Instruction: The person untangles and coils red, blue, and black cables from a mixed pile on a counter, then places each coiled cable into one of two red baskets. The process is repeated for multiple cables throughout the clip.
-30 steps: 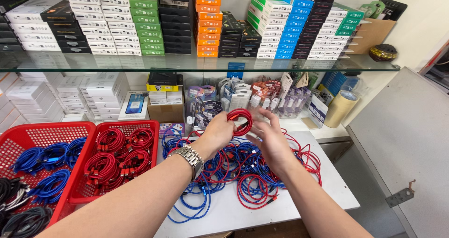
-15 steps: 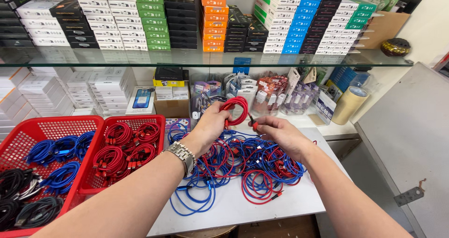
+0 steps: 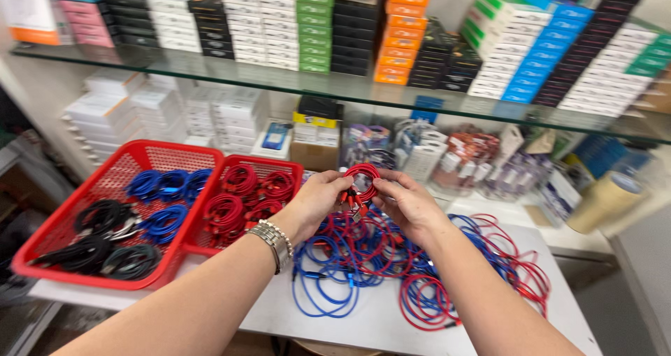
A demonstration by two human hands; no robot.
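Head view: both hands hold one small coil of red cable (image 3: 360, 181) up over the bench (image 3: 363, 321). The left hand (image 3: 318, 201) pinches its left side and the right hand (image 3: 405, 202) pinches its right side, fingers closed on it. The coil stands up like a ring between them, the same distance from each. Under it lies a messy pile of red and blue cables (image 3: 391, 265). To the left sit two red baskets (image 3: 105, 188) with rolled cables, and there is room there.

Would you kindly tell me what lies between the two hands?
In the head view, a small coiled red cable sits between the left hand and right hand, pinched by both.
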